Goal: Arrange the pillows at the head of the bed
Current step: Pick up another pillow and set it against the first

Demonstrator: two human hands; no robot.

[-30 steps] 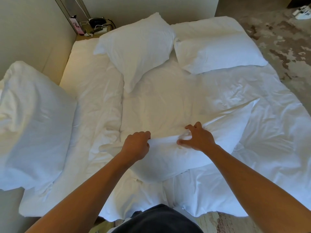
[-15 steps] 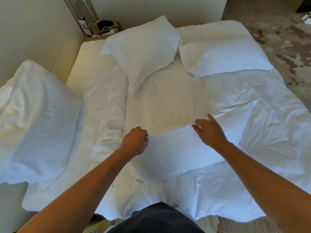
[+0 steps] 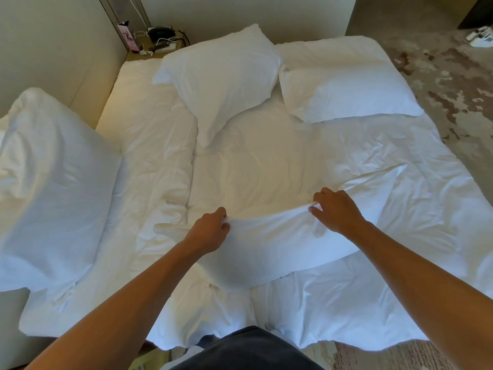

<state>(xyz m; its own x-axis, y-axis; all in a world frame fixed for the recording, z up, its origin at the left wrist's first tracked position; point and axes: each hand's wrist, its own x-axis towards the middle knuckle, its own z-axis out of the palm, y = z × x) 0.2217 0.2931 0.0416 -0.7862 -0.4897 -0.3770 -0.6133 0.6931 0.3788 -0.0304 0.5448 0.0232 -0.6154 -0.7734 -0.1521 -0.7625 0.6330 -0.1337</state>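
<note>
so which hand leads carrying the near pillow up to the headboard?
Probably right. Both hands pinch the near pillow, but the right hand is farther up the bed than the left hand.

Four white pillows [image 3: 282, 244], one bed [image 3: 149, 156], two hands [image 3: 209, 232].

We note plain cream walls [image 3: 53, 44] on the left and behind the bed, meeting at a corner. A small nightstand [image 3: 157, 50] sits in that corner, carrying a black telephone [image 3: 160, 32], white cables [image 3: 162, 42] and a pink-printed card [image 3: 126, 36]. On the right, mottled grey-brown carpet [image 3: 440, 76]. White slippers [image 3: 480, 36] lie far right. Soft, even light.
</note>
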